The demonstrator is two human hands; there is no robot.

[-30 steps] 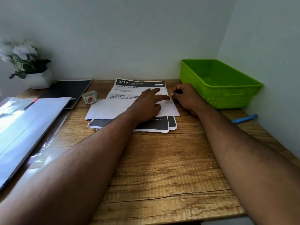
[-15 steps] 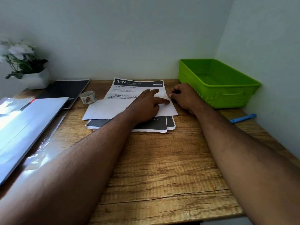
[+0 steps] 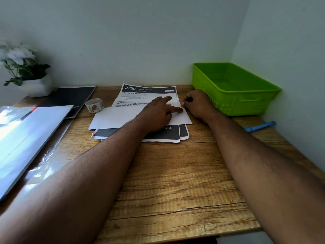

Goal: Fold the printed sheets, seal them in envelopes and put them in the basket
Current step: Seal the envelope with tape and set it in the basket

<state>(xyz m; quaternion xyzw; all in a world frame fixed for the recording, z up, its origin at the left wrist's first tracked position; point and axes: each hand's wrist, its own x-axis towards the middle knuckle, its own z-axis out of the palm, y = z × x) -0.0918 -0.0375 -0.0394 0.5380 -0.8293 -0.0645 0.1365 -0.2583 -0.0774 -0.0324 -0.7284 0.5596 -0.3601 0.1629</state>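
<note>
A printed sheet headed "2720" lies at the middle back of the wooden desk, its near part folded up so the blank white back faces me. It rests on a small stack of printed sheets with dark bands. My left hand presses flat on the folded flap, index finger stretched toward its right corner. My right hand pinches that right corner between thumb and fingers. The green basket stands empty at the back right. No envelope is clearly visible.
A roll of patterned tape sits left of the sheets. A black notebook, a white glossy folder and a potted white flower fill the left side. A blue pen lies near the right wall.
Both hands stay on the sheet's right corner with only slight shifts; the folded flap remains in place.
</note>
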